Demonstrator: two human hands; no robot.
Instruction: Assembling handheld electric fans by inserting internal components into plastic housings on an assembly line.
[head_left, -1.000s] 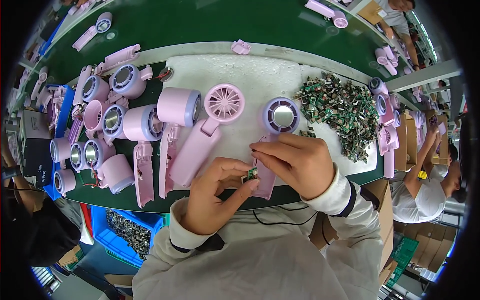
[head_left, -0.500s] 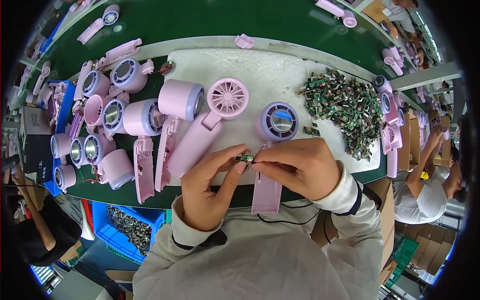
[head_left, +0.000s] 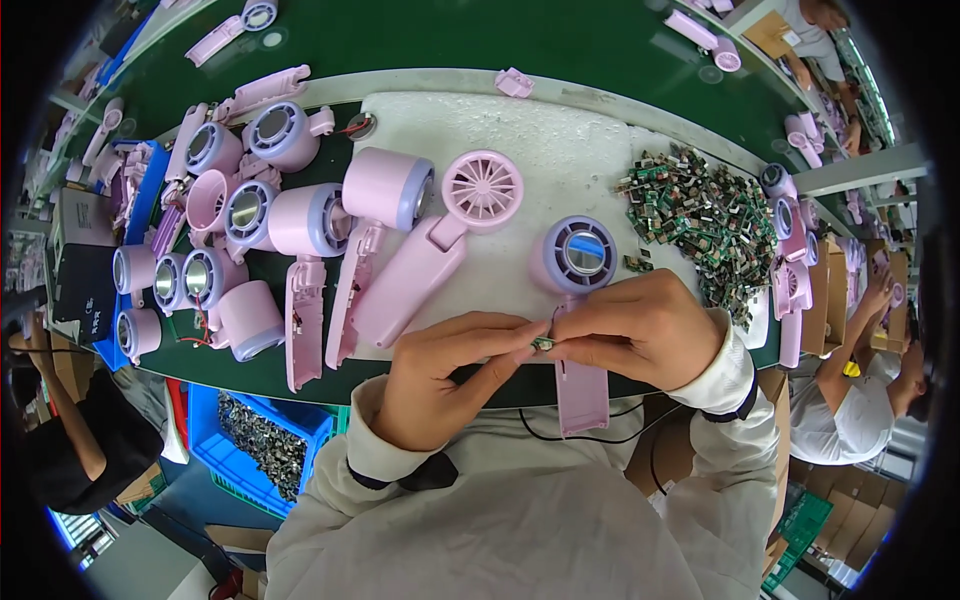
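A small green circuit board [head_left: 543, 343] is pinched between the fingertips of my left hand [head_left: 445, 375] and my right hand [head_left: 648, 330]. The fingers cover most of it. Both hands are closed, tips meeting over the near part of a pink handheld fan. That fan's round head [head_left: 574, 256] with a silver disc lies just beyond my right hand, and its open handle shell [head_left: 583, 402] sticks out below the fingers over the table edge. Another pink fan [head_left: 410, 285] with a spoked grille lies beyond my left hand.
A heap of small circuit boards [head_left: 700, 225] covers the right of the white foam sheet [head_left: 590, 145]. Several pink fan heads and handle shells [head_left: 304, 325] crowd the left. Below the table edge stands a blue bin [head_left: 225, 455] of small parts. Other people [head_left: 845, 400] sit at both sides.
The whole view has shifted, so things on the table appear farther right. My hands have drawn closer together and nearer to me, and the fingers now hide most of the circuit board.
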